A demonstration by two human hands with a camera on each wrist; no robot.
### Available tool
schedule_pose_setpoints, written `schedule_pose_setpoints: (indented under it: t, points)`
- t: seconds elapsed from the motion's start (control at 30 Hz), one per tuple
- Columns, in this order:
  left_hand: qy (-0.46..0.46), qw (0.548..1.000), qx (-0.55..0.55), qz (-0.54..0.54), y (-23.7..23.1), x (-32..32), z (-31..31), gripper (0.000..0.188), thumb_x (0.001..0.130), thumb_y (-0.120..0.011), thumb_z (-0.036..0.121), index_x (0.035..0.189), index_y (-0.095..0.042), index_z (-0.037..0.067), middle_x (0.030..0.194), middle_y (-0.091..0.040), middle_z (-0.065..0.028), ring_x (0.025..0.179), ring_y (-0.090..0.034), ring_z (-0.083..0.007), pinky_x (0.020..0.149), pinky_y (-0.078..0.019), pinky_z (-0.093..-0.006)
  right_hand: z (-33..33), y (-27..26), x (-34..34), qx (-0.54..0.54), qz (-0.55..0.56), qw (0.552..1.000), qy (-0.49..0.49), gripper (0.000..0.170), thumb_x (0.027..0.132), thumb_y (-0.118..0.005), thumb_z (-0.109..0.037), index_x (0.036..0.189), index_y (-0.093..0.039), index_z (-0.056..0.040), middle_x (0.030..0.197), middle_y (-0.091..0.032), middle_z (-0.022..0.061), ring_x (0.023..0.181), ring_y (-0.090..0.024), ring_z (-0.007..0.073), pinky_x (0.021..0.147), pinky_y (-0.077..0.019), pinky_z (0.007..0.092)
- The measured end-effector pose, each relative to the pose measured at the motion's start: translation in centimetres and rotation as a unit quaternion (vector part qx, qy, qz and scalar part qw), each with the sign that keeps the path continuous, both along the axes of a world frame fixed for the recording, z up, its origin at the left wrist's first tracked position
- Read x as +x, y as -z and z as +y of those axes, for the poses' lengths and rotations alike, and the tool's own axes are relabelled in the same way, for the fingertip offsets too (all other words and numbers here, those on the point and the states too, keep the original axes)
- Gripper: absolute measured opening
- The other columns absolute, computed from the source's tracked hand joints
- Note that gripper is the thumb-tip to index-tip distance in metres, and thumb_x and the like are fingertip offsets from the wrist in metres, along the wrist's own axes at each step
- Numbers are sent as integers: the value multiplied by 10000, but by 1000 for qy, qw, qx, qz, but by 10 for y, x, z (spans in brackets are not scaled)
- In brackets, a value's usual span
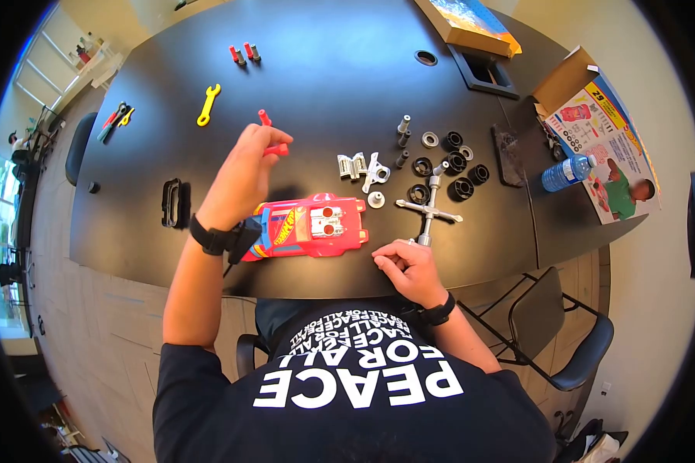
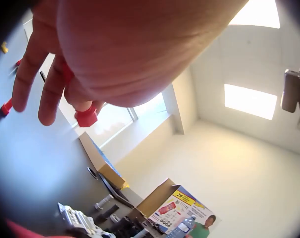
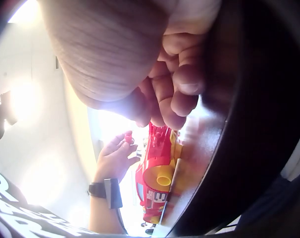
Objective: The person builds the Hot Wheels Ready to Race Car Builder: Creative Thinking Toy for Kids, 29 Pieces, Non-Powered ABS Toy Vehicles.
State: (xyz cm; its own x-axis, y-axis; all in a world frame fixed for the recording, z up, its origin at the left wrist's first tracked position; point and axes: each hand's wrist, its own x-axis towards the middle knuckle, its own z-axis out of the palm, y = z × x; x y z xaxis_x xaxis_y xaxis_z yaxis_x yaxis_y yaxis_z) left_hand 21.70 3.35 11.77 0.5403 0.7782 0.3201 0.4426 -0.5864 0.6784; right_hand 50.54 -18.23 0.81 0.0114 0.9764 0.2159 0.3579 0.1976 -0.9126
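My left hand [image 1: 243,170] is raised over the table, beyond the toy car, pinching a red plastic bolt [image 1: 276,149]. The bolt's angular head [image 2: 86,118] pokes out below the thumb in the left wrist view; its shank is mostly hidden by the hand. Just past the fingers, a second red bolt [image 1: 265,117] is on the table. The red toy car body [image 1: 313,225], with blue and yellow markings and a silver engine, sits between my forearms. My right hand [image 1: 411,270] rests at the table's front edge, fingers loosely curled around nothing, near a grey cross-shaped wrench [image 1: 427,207].
Black wheels [image 1: 455,162], grey rims and silver parts [image 1: 353,167] lie right of centre. A yellow wrench [image 1: 209,105], red and grey pegs [image 1: 245,53] and a black frame [image 1: 175,203] lie left. A water bottle [image 1: 567,174] and printed box [image 1: 602,139] stand right.
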Motion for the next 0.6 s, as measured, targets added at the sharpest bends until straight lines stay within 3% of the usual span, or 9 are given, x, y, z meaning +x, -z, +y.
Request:
schedule_pose_setpoints:
  t: [0.03, 0.13, 0.17, 0.23, 0.33, 0.43, 0.47, 0.53, 0.6]
  points:
    - [-1, 1000, -1, 0, 2, 5, -8, 283, 1052, -612, -112, 1309, -676, -9, 1184, -662, -109, 1089, -713, -202, 1014, -575, -346, 0, -1, 0, -3, 0, 1000, 1, 54, 1013, -828, -63, 1017, -813, -11, 793, -684, 40, 591, -549, 105, 579, -438, 280]
    - [45, 988, -87, -117, 13, 17, -33, 320, 978, -792, -71, 1268, -692, 22, 1168, -707, -50, 1154, -715, -146, 1079, -575, -354, -1, -1, 2, 10, -15, 1000, -1, 44, 1006, -836, -52, 1023, -819, -14, 811, -704, 32, 601, -551, 95, 580, -436, 275]
    - [52, 985, -103, -131, 22, 20, -39, 311, 973, -801, -83, 1246, -688, 12, 1154, -732, -58, 1108, -736, -150, 1060, -585, -346, -4, -1, 2, 9, -15, 1000, -1, 44, 1006, -836, -52, 1023, -819, -14, 811, -704, 32, 601, -551, 95, 580, -436, 275]
    - [45, 986, -100, -125, 32, 25, -51, 283, 967, -813, -85, 1205, -694, 13, 1117, -766, -60, 1075, -756, -154, 1029, -599, -343, -10, -2, 3, 55, 24, 997, 47, 37, 998, -841, -34, 1027, -824, -19, 841, -729, 31, 619, -576, 96, 580, -436, 266]
    - [30, 977, -155, -143, 39, 32, -67, 262, 962, -824, -77, 1176, -698, 7, 1086, -786, -71, 1057, -772, -163, 1000, -606, -345, -10, -14, 22, 127, -37, 977, 170, 88, 1006, -824, -17, 1093, -825, -32, 975, -764, 61, 668, -625, 137, 583, -470, 281]
    - [43, 989, -115, -79, 50, 29, -69, 263, 955, -823, -79, 1173, -698, 0, 1086, -788, -95, 1051, -780, -196, 984, -606, -345, -8, -30, 53, 86, -149, 946, 274, 242, 972, -828, 2, 1207, -804, -50, 1179, -749, 90, 897, -682, 160, 681, -524, 285]
    - [41, 995, -83, -46, 55, 27, -68, 314, 940, -838, -55, 1222, -711, 1, 1150, -796, -121, 1059, -781, -249, 991, -603, -359, -7, -30, 62, 86, -151, 946, 274, 242, 972, -828, 2, 1207, -804, -50, 1179, -749, 90, 897, -682, 160, 681, -524, 285]
    - [37, 995, -67, -56, 54, 26, -73, 389, 918, -872, -4, 1273, -714, 9, 1222, -790, -135, 1125, -765, -283, 1028, -591, -382, -6, -28, 78, 35, -230, 933, 276, 355, 923, -849, 6, 1265, -795, -72, 1245, -741, 104, 1087, -698, 246, 847, -572, 346]
    - [36, 996, -52, -67, 48, 25, -78, 469, 897, -907, 47, 1325, -717, 18, 1295, -784, -149, 1191, -749, -318, 1064, -580, -405, -2, -21, 90, 48, -252, 936, 242, 390, 908, -858, -2, 1285, -790, -74, 1246, -744, 112, 1124, -688, 294, 920, -566, 387]
